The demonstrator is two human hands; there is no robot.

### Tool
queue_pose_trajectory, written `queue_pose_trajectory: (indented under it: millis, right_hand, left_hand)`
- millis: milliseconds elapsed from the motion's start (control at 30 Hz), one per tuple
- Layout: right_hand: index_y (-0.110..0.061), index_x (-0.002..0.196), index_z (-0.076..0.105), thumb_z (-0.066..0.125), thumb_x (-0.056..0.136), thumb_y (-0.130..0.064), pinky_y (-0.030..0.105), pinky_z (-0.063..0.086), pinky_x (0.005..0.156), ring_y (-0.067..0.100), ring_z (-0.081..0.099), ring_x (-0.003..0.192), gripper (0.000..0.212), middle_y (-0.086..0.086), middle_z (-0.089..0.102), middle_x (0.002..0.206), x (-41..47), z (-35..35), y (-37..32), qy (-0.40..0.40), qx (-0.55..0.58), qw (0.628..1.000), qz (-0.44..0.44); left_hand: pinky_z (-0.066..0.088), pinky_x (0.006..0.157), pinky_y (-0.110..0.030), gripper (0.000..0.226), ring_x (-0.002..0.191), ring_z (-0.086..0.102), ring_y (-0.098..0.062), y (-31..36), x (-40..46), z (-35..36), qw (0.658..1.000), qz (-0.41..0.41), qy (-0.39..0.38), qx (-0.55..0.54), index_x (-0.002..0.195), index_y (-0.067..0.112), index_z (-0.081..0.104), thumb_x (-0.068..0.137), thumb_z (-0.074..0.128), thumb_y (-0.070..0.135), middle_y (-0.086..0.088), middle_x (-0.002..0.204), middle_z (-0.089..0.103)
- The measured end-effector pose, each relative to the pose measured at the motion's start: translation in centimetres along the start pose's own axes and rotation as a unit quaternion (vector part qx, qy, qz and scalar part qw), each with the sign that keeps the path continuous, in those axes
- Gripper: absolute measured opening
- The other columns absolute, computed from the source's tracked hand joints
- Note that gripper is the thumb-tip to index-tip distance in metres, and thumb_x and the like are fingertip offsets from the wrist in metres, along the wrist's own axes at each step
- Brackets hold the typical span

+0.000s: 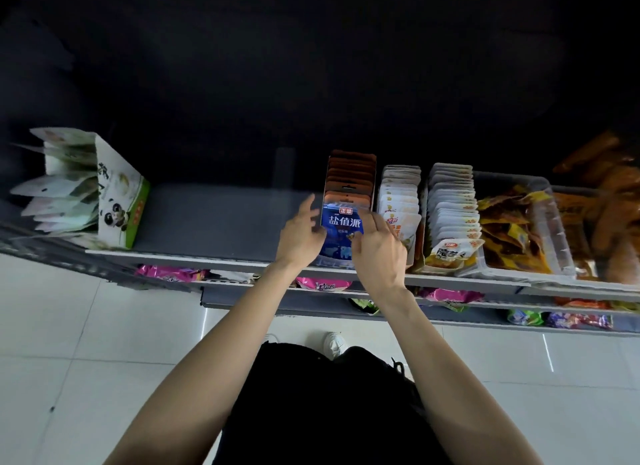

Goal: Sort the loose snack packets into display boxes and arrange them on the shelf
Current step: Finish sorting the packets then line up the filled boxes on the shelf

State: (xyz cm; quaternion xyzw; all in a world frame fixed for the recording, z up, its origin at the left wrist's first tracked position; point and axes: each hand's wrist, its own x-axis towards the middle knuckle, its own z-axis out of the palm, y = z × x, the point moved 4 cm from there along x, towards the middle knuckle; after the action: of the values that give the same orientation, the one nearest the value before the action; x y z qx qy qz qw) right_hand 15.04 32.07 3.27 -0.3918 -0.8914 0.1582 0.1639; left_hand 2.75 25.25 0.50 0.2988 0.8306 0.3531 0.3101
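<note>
Nearest: dark trousers (329,405) and one white shoe (334,343) on the pale tiled floor (69,343).
Forearms: two, bare, reaching up and forward to the front edge of the shelf (214,218).
Left hand (300,234): fingers spread and relaxed, resting against the left edge of the blue packet (341,224); not curled round it.
Right hand (379,248): thumb and fingers pinching the blue packet's right edge and lower corner.
Blue packet: one, upright between the two hands, at the front of the brown display box (351,173), touching the shelf's front lip.
Brown display box: one row of orange-topped packets filed behind the blue one; exact number unclear.
White packet rows (450,201): two, just right of the brown box, upright and tightly packed.
Clear tubs (519,222): two visible to the far right, holding loose yellow-brown packets.
Panda box (117,201): one, at the far left of the shelf, tilted, pale packets fanning out.
Lower shelves (346,308): pink, green and purple packets, partly hidden.
</note>
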Motion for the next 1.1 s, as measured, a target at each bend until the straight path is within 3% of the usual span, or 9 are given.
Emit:
queue_pose_trajectory:
  millis: [133, 267, 467, 567, 700, 767, 900, 967, 1100]
  right_hand:
    - [-0.005, 0.101, 0.066, 0.069, 0.076, -0.002, 0.038, 0.055, 0.063, 0.031, 0.065, 0.068, 0.026, 0.013, 0.068, 0.075, -0.4, -0.7, -4.1, 0.047, 0.026, 0.995, -0.088]
    - [-0.02, 0.113, 0.061, 0.051, 0.094, -0.024, 0.034, 0.055, 0.072, 0.027, 0.066, 0.077, 0.022, 0.008, 0.071, 0.083, -0.4, 2.4, -10.0, -0.132, 0.051, 0.986, -0.085]
    - [-0.017, 0.104, 0.068, 0.055, 0.092, -0.02, 0.031, 0.052, 0.082, 0.014, 0.066, 0.086, 0.018, -0.002, 0.071, 0.098, -0.3, 8.0, -22.8, -0.175, 0.182, 0.964, -0.088]
    - [-0.017, 0.104, 0.068, 0.057, 0.09, -0.019, 0.032, 0.052, 0.085, 0.011, 0.065, 0.086, 0.017, -0.004, 0.07, 0.096, 0.4, 12.3, -28.2, -0.204, 0.261, 0.943, -0.039]
    - [-0.017, 0.113, 0.063, 0.056, 0.092, -0.023, 0.03, 0.05, 0.086, 0.018, 0.064, 0.097, 0.023, 0.001, 0.07, 0.103, 1.7, 16.6, -33.0, -0.23, 0.286, 0.928, 0.054]
    - [-0.014, 0.12, 0.057, 0.055, 0.093, -0.028, 0.031, 0.048, 0.084, 0.022, 0.063, 0.101, 0.03, 0.004, 0.069, 0.107, 2.6, 18.0, -34.4, -0.234, 0.271, 0.931, 0.077]
    - [-0.012, 0.13, 0.047, 0.056, 0.093, -0.029, 0.037, 0.051, 0.085, 0.031, 0.062, 0.101, 0.042, 0.012, 0.064, 0.115, 4.4, 20.3, -36.1, -0.231, 0.26, 0.93, 0.119]
    - [-0.013, 0.13, 0.046, 0.057, 0.091, -0.028, 0.043, 0.053, 0.084, 0.033, 0.064, 0.095, 0.044, 0.014, 0.064, 0.114, 5.1, 21.3, -36.4, -0.234, 0.261, 0.927, 0.135]
    - [-0.013, 0.129, 0.053, 0.051, 0.09, -0.011, 0.044, 0.056, 0.08, 0.034, 0.067, 0.088, 0.039, 0.017, 0.067, 0.103, 5.6, 22.7, -36.6, -0.224, 0.275, 0.924, 0.144]
  left_hand:
    - [0.049, 0.092, -0.031, 0.037, 0.104, 0.062, -0.008, -1.0, -3.4, -5.5, 0.995, 0.06, 0.072, 0.031, 0.13, 0.023, 0.051, 0.093, 0.054, 0.02, 0.01, 0.112, 0.066]
    - [0.051, 0.064, -0.028, 0.021, 0.068, 0.061, -0.008, -4.3, -7.5, -14.7, 0.951, 0.141, 0.255, 0.106, 0.101, 0.024, 0.063, 0.089, 0.051, 0.036, 0.014, 0.075, 0.064]
    - [0.049, 0.074, -0.038, 0.02, 0.084, 0.056, -0.021, -16.9, -10.7, -27.0, 0.921, 0.041, 0.382, 0.068, 0.105, 0.016, 0.058, 0.085, 0.062, 0.015, 0.003, 0.091, 0.058]
    - [0.049, 0.086, -0.044, 0.027, 0.094, 0.058, -0.023, -22.7, -10.7, -30.1, 0.929, -0.043, 0.368, -0.015, 0.111, 0.013, 0.053, 0.085, 0.061, 0.009, 0.001, 0.101, 0.058]
    - [0.044, 0.096, -0.033, 0.043, 0.104, 0.055, -0.018, -25.8, -9.8, -31.0, 0.945, -0.131, 0.279, -0.112, 0.127, 0.011, 0.045, 0.088, 0.062, 0.014, 0.0, 0.116, 0.054]
    - [0.038, 0.088, -0.02, 0.051, 0.101, 0.052, -0.013, -25.7, -9.0, -31.1, 0.945, -0.147, 0.247, -0.158, 0.136, 0.01, 0.038, 0.09, 0.061, 0.014, 0.0, 0.123, 0.051]
    - [0.034, 0.064, -0.002, 0.052, 0.077, 0.046, 0.001, -25.6, -7.1, -30.8, 0.943, -0.163, 0.215, -0.194, 0.137, 0.006, 0.035, 0.091, 0.059, 0.012, 0.017, 0.094, 0.044]
    - [0.033, 0.073, -0.004, 0.051, 0.083, 0.048, 0.003, -26.2, -6.3, -30.6, 0.935, -0.182, 0.21, -0.22, 0.134, 0.004, 0.038, 0.09, 0.06, 0.014, 0.012, 0.105, 0.048]
    - [0.033, 0.094, -0.023, 0.05, 0.121, 0.046, -0.016, -26.8, -5.5, -30.2, 0.914, -0.215, 0.204, -0.279, 0.134, 0.005, 0.04, 0.089, 0.06, 0.017, -0.003, 0.134, 0.048]
